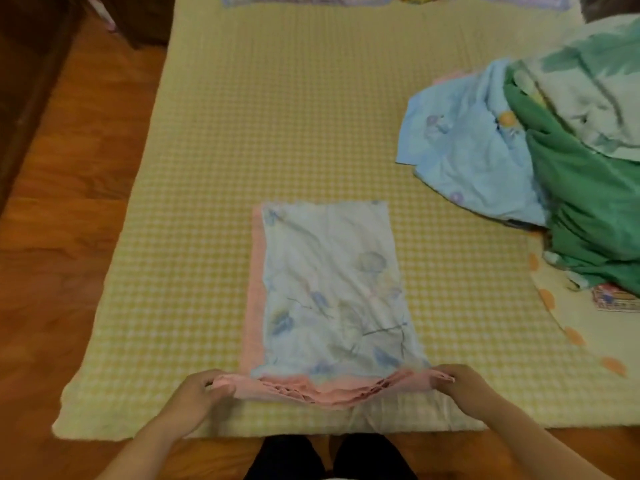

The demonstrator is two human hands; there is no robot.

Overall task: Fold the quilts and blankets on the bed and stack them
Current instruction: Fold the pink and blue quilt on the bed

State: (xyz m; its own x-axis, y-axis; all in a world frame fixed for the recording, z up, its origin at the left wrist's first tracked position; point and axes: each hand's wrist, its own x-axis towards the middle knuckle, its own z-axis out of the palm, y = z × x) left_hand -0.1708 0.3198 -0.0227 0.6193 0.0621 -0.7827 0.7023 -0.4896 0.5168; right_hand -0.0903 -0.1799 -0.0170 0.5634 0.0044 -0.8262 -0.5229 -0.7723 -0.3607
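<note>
A pale blue floral blanket with a pink backing (332, 289) lies folded lengthwise mid-bed on the yellow checked mattress (277, 116). The left hand (199, 393) and right hand (460, 384) have fingers closed on its near corners, likely to fold it away evenly.

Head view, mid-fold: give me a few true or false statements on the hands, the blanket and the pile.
1. Both hands, left and right, grip the near edge of the blanket. True.
2. The blanket lies crumpled in a ball. False: it lies flat, a folded rectangle.
3. The unfolded pile sits on the right of the bed. True.
4. The blanket's underside is green. False: its edges show pink.
</note>
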